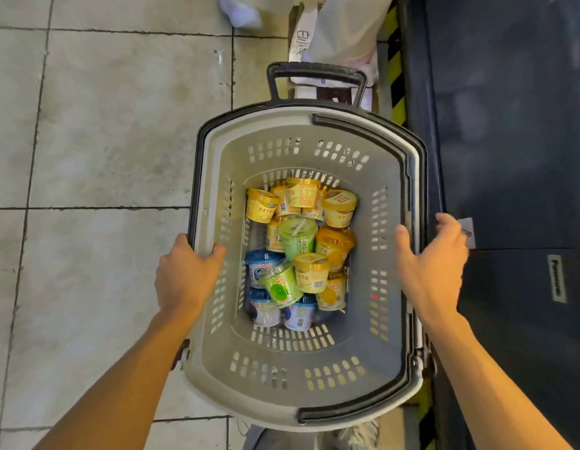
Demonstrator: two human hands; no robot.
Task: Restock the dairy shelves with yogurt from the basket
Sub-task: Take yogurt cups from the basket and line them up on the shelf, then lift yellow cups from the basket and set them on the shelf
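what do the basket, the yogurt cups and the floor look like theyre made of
Basket: grey moulded plastic, matte, with slotted vents and a darker rim. Yogurt cups: seemingly thin plastic or coated paper with glossy printed labels; the green ones have clear lids. Floor: pale glazed tiles, probably ceramic, with dark grout lines.

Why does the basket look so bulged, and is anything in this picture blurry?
Head view: the wide-angle lens bows the basket and floor tile lines. The right hand looks motion-smeared at its fingers; the left hand is sharper. The yogurt cups are bright; the cabinet stays dim.
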